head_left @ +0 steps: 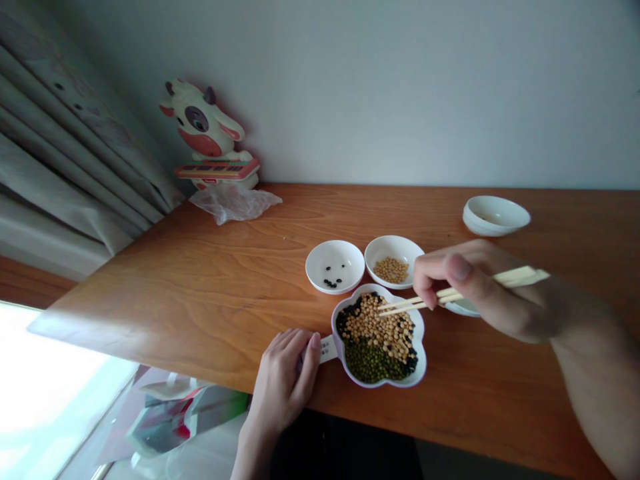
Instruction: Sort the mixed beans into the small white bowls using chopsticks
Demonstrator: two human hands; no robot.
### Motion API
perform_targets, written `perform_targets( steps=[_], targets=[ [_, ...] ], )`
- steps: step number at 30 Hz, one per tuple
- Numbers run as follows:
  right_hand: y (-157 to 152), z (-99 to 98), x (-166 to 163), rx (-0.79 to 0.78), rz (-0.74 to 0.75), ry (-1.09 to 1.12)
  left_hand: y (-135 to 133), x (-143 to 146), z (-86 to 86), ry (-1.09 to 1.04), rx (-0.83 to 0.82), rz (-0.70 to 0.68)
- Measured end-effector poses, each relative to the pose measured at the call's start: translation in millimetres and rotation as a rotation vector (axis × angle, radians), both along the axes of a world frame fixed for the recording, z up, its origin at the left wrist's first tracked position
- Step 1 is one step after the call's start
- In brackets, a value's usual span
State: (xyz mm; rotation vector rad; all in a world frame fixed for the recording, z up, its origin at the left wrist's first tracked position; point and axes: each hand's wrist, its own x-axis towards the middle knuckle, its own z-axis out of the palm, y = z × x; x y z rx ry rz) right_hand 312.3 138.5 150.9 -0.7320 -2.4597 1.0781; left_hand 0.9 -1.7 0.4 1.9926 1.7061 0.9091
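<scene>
My left hand (290,370) is closed around the handle of a flower-shaped bowl (421,363) with a pale purple outside. Soybeans (370,320), black beans and green mung beans (373,363) fill it in patches. Between the fingers of my right hand (480,287) is a pair of wooden chopsticks (515,277), their tips at the soybeans. Whether the tips pinch a bean is too small to tell. Behind the flower-shaped bowl stand a white bowl (313,263) with several black beans and another white bowl (373,250) with soybeans. A third bowl (463,307) is mostly hidden under my right hand.
Stacked white bowls (495,230) stand at the back right of the wooden table (250,280). At the back left are a cow toy (210,133) with a keyboard and a crumpled plastic bag (233,203). Bags (185,413) sit below the table's left edge, near a curtain (65,147).
</scene>
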Motion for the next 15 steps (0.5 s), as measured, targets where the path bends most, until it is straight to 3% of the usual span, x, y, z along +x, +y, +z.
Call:
perform_targets(
  steps=[7, 15],
  targets=[
    [-3, -12.0, -17, -0.044, 0.052, -0.028, -1, 0, 0.2, -0.001, -0.008, -0.008],
    [6, -11.9, 3, -0.009, -0.025, -0.084, -1, 0, 1.0, 0.003, -0.008, -0.004]
  ],
)
